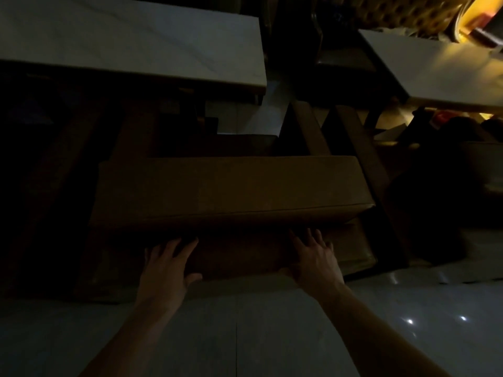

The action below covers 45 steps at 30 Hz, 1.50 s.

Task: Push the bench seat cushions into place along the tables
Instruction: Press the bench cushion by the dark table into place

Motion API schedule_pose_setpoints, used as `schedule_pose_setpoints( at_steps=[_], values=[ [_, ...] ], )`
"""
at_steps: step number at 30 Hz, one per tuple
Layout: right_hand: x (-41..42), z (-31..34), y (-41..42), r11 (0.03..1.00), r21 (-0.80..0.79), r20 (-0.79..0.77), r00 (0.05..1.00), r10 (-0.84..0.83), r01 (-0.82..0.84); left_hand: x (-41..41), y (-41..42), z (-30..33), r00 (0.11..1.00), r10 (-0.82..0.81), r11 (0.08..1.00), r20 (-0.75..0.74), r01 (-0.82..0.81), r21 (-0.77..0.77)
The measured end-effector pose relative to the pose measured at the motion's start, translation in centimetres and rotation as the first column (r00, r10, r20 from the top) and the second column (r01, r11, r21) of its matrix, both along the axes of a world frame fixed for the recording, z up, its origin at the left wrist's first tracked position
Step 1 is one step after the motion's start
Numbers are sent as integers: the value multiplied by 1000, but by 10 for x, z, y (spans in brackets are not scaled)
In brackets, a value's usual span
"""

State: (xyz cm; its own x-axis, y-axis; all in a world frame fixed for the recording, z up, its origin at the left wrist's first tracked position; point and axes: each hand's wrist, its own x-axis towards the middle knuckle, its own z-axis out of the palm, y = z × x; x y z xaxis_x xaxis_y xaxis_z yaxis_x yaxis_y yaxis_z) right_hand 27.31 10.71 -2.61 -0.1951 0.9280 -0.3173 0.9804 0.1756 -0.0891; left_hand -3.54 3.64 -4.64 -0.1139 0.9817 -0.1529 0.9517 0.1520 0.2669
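Dimly, at the far left, your left-hand tabletop [130,47] showed as a pale slab running across the top of the view; below it everything sat in deep shadow, so little could be told there; your left hand [168,263] lay flat against the front face of the bench base [239,257], fingers spread and straight, thumb out to the side, gripping nothing; just above your fingertips the brown seat cushion [231,189] lay lengthwise on top of that base, its piped front edge overhanging slightly, below and in front of the tabletop; your right hand [315,257] pressed on the same front face further right, fingers likewise splayed and straight, fingertips just under the cushion's front edge, holding nothing; both forearms reached in from the bottom over the glossy tiled floor [272,336]; at the upper right a second tabletop [435,69] caught warm yellow light, well apart from the cushion.
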Motion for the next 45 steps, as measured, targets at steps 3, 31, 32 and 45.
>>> schedule_pose_setpoints(
  at_steps=[3,31,32,45],
  values=[
    [-2,0,0,1000,-7,8,1000,-8,8,1,1,-3,1000,11,1000,6,-11,13],
    [-59,-7,-56,998,7,76,995,-58,57,-62,-27,-5,994,-72,995,79,66,75],
    [-61,-7,-57,997,-6,74,995,-70,71,-63,-28,-6,994,-83,994,74,77,73],
    [-72,-2,-31,992,-60,63,992,-107,110,-68,-6,-8,993,-87,989,76,77,126]
  ],
)
